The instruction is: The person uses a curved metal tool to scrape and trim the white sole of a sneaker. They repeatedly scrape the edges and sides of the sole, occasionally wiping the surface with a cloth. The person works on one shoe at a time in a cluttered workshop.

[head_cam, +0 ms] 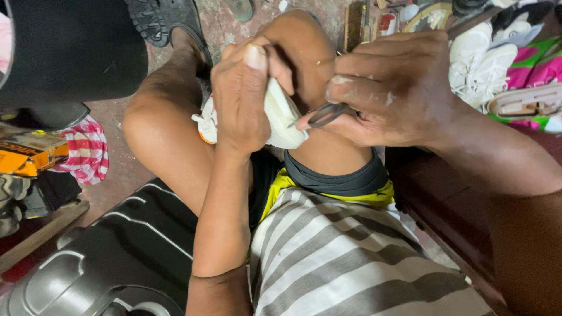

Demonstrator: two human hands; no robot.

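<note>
So a small white shoe with a bit of orange trim point(284, 117) is gripped tight in the left hand point(240, 96), fingers wrapped right over the top of it, thumb up. The shoe is propped against the bare knee point(304, 52), just below the kneecap, and most of it is hidden under that hand.

A thin dark metal tool with looped handles, scissors or pliers by the look of it point(328, 113), is pinched in the right hand point(392, 88), which is closed around it. The tip is brought right up to the shoe's side edge; whether it's actually touching can't be told from here.

Below the shoe, grey-and-white striped shorts point(345, 257) with a dark and yellow waistband are seen. To the shoe's left, well apart, a red-and-white striped cloth point(88, 152) is lying on the floor beside a yellow-and-black box point(29, 153). Off to the right of the shoe, a pair of white sneakers point(480, 64) is parked on pink-and-green fabric point(538, 64). A black sandal point(167, 20) is worn on the foot above the shoe.
</note>
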